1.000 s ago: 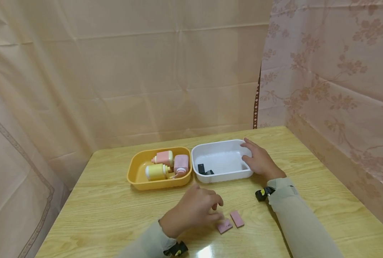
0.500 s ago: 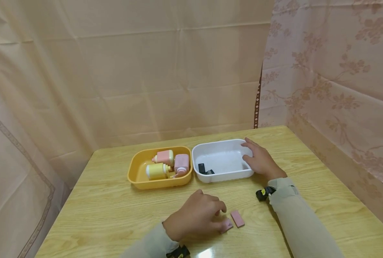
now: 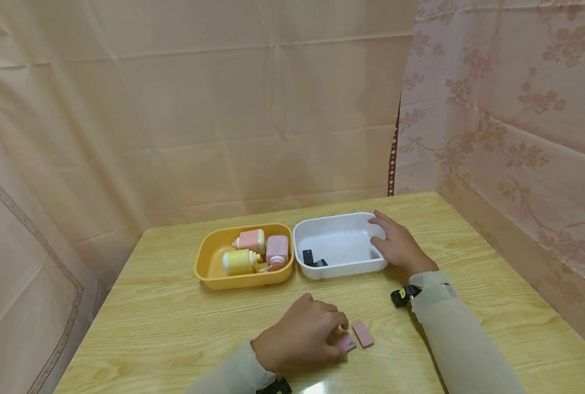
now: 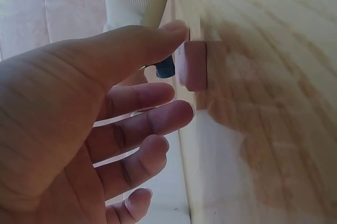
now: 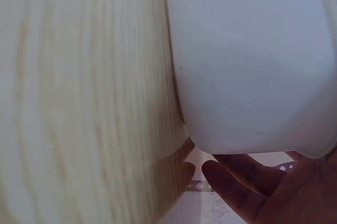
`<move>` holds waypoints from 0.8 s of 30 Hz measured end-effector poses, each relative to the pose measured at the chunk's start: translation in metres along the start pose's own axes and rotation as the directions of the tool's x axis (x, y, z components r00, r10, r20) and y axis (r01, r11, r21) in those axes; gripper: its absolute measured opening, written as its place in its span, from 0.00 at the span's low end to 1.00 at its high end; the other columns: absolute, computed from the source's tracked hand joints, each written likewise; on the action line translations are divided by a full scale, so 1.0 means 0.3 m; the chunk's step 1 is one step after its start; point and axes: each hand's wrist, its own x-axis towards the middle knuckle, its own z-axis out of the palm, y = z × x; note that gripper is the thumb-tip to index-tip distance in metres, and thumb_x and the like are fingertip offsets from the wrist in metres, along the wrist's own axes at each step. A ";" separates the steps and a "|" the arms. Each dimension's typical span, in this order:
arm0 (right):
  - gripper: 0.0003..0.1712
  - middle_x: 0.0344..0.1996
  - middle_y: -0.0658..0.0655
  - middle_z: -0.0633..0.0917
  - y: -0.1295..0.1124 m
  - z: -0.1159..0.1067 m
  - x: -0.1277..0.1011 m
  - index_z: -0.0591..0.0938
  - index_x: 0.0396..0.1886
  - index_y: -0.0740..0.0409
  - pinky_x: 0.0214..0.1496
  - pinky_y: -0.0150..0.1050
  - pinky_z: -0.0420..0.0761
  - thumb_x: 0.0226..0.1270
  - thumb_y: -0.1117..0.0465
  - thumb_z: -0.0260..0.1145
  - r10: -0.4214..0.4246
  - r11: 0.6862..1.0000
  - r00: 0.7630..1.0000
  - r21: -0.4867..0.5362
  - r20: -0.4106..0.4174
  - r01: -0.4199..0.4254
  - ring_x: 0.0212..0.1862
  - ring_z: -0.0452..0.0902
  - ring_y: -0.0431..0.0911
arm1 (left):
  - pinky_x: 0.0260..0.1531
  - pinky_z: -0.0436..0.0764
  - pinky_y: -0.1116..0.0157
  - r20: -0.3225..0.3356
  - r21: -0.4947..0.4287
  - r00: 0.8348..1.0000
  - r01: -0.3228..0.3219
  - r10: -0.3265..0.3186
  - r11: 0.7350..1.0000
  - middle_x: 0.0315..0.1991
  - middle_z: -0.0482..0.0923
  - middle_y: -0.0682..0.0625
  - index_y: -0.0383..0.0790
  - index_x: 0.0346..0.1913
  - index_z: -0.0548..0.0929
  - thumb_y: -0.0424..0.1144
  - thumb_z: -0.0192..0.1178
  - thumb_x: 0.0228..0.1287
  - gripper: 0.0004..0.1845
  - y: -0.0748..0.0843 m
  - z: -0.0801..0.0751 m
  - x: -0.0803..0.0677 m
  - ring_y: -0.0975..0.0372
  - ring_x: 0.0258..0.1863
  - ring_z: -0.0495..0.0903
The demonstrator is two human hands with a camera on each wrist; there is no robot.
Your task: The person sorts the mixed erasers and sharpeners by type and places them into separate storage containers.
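Observation:
My left hand is low over the table, thumb and index finger spread either side of a small pink rectangular block with a dark mark. In the left wrist view this block stays flat on the wood, the thumb tip right at its edge and the other fingers loosely bent. A second pink block lies just to the right. My right hand holds the right end of a white tray, with fingers over its rim; others show against the outer wall in the right wrist view. Small black blocks lie inside.
A yellow tray stands against the white one's left side. It holds three small pump bottles: a yellow one, a pink one and a pinkish-lilac one. Curtains hang behind the wooden table.
My left hand has shifted slightly right and down, and its thumb and index finger now stand around the marked pink block. The right hand and both trays have stayed put.

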 end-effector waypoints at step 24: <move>0.31 0.84 0.58 0.52 -0.007 0.002 -0.002 0.69 0.76 0.57 0.79 0.66 0.52 0.76 0.57 0.57 0.000 1.000 1.000 0.002 -0.002 0.000 0.82 0.48 0.64 | 0.29 0.60 0.67 0.029 0.033 0.999 -0.017 0.016 0.999 0.20 0.70 0.72 0.60 0.29 0.83 0.52 0.74 0.55 0.08 0.003 -0.003 0.006 0.78 0.20 0.65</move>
